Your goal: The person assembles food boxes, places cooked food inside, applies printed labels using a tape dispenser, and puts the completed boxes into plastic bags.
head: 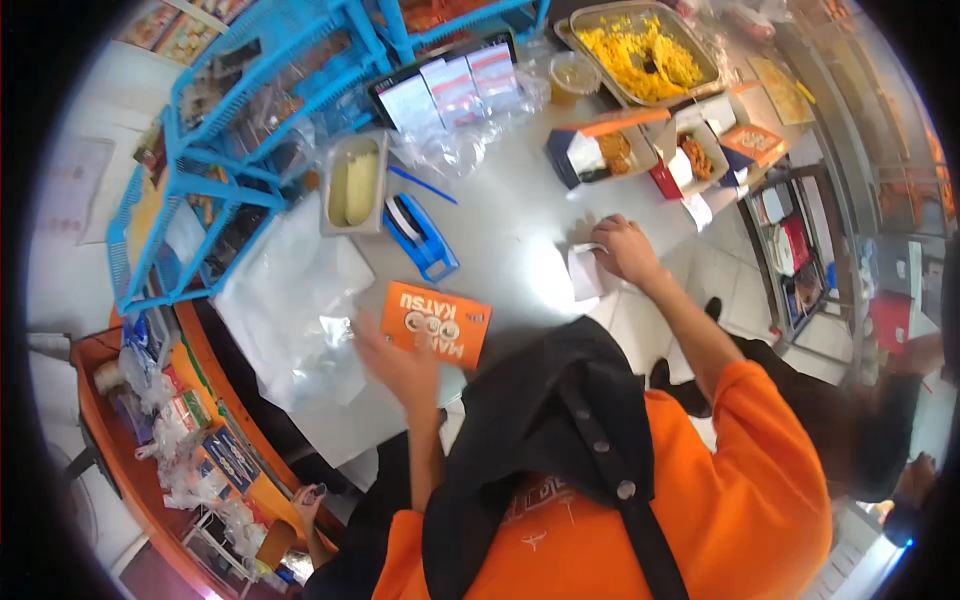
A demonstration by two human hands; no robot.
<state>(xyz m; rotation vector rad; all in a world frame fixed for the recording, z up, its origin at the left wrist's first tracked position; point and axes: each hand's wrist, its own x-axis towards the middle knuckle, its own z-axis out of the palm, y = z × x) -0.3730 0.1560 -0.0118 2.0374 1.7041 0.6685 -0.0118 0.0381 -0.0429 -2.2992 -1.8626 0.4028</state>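
My left hand [396, 366] is open with fingers apart, blurred. It hovers between a stack of clear plastic bags [292, 292] and a closed orange food box [437, 321] that bears writing. My right hand [626, 249] is at the right edge of the steel table, its fingers curled over a white paper slip [589, 276]. Beyond that hand stand two open food boxes: an orange and navy box [611, 146] and a red box [667, 176], each with browned fried food inside. A blue tape dispenser [420, 238] lies beyond the orange box.
A metal tray of yellow shredded food [649, 60] stands at the back beside a lidded cup [574, 75]. Left of the dispenser is a metal container [355, 184]. Blue plastic racks [225, 195] rise at the left. Printed slips [450, 90] hang on a dark screen. Other people's hands [307, 502] show nearby.
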